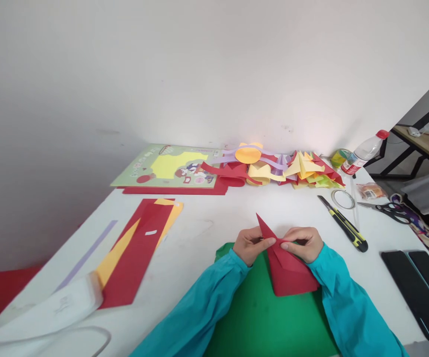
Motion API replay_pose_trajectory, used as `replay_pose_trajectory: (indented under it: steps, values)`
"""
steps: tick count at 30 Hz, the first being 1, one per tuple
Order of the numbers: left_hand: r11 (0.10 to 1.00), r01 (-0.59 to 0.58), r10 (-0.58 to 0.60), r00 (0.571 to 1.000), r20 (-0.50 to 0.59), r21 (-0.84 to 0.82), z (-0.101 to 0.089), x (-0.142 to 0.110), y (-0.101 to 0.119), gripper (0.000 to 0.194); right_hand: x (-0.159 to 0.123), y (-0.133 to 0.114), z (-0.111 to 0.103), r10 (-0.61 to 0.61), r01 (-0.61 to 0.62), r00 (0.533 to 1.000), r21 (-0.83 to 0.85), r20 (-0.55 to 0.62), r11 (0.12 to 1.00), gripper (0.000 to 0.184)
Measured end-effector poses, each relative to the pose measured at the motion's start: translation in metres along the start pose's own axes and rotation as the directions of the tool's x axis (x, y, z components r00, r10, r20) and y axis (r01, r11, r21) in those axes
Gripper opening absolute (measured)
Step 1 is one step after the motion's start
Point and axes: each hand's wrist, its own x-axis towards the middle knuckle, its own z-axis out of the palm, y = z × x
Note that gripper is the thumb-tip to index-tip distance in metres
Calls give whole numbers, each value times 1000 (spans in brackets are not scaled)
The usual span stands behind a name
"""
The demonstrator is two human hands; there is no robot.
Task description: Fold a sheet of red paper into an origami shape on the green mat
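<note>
A folded piece of red paper (291, 277) is held up over a green sheet (274, 322), one pointed corner sticking up at the upper left. My left hand (250, 245) pinches it near that point, thumb on the near face. Close beside it, my right hand (305, 244) pinches the same paper between thumb and fingers. The two thumbs almost meet at a crease near the top of the paper. The fingers behind the paper are partly hidden.
Red and orange paper strips (145, 253) lie left, near a white device (61, 307). A paper pad (177, 166) and folded paper shapes (303, 166) line the wall. Rightward are a cutter knife (344, 225), tape roll (342, 199), scissors (387, 210), bottle (365, 153) and black case (407, 292).
</note>
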Motion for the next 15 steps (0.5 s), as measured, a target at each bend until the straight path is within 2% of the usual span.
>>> replay_pose_trajectory:
  steps: [3, 9, 12, 15]
  values:
    - [1000, -5, 5, 1000, -14, -4, 0, 0, 1, 13, 0, -1, 1, -10, 10, 999, -4, -37, 1000, 10]
    - [998, 58, -57, 997, -53, 20, 1, -1, -2, 21, 0, -2, 4, -25, 23, 997, -29, -71, 999, 9]
    - [997, 69, -65, 994, -91, 42, 2, -2, -2, 24, 0, -1, 4, -29, 26, 998, -47, -61, 999, 9]
    - [997, 61, -56, 995, -83, 57, 3, -2, 0, 22, 0, 0, 2, -34, 33, 999, -47, -17, 998, 9]
